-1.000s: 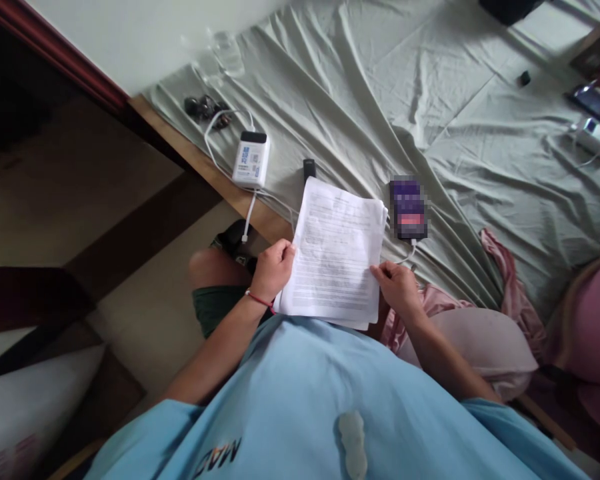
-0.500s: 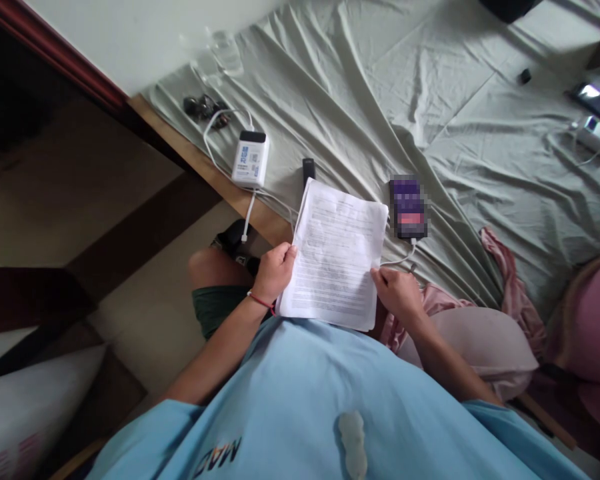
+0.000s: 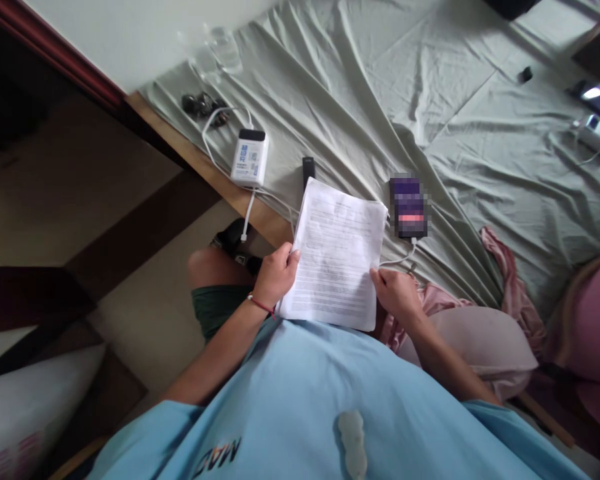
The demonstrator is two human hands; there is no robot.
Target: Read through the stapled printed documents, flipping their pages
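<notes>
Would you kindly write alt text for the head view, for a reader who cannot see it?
The left hand and right hand hold a stack of printed papers by its side edges. Nearby, a phone and a white power bank lie on a rumpled sheet.

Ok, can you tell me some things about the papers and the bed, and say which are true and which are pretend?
1. The left hand and the right hand both hold the stack of papers. True.
2. The phone lies on top of the stack. False: it lies on the bed sheet, beside the stack.
3. The white power bank has a cable plugged in. True.
4. The top page is blank. False: it shows printed lines.
</notes>
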